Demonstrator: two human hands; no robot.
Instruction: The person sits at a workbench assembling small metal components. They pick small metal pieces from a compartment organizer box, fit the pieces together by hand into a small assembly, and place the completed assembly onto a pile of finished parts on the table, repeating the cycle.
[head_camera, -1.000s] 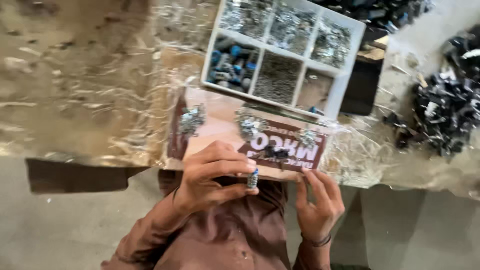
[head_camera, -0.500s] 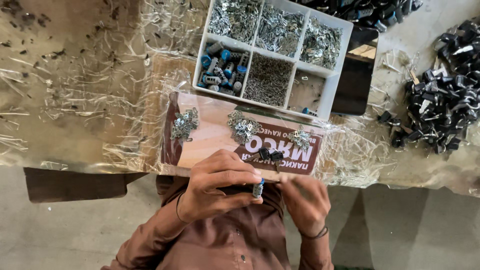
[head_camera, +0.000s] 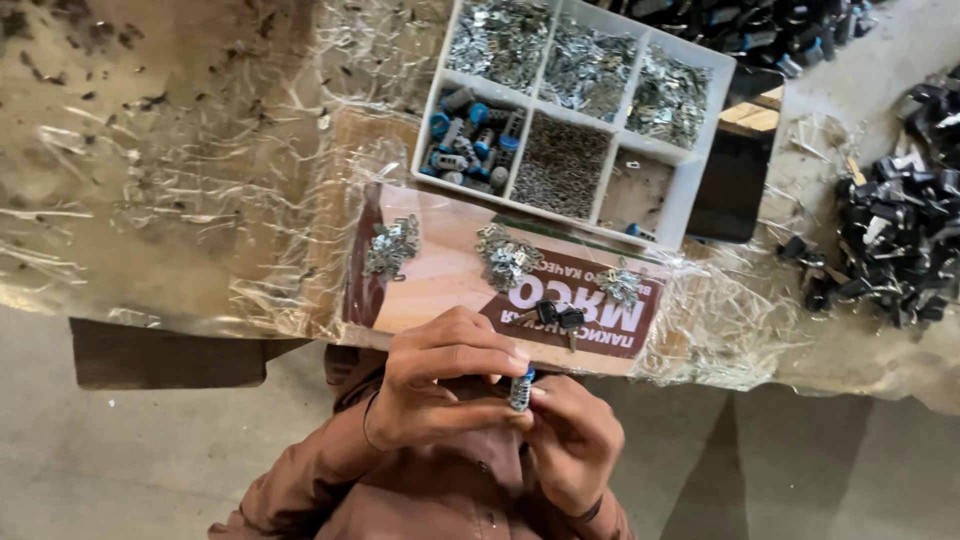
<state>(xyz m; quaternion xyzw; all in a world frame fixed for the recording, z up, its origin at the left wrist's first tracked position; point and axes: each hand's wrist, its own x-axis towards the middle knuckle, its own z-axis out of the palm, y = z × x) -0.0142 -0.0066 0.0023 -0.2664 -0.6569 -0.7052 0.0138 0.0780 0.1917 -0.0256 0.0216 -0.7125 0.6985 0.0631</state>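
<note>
Two hands together close to the chest: left hand (head_camera: 450, 375) and right hand (head_camera: 570, 440) pinched on one small blue-tipped metal part (head_camera: 521, 388). Just beyond, on the bench (head_camera: 150, 200), a printed card (head_camera: 450, 280) with three heaps of metal clips (head_camera: 392, 246) and two dark parts (head_camera: 560, 316). Farther off, a white compartment tray (head_camera: 690, 190); far right, black parts (head_camera: 890, 240).

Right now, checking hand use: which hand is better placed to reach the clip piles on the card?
Probably left: the left hand borders the card by the middle clip pile; the right hand sits lower, supporting the small part.
</note>
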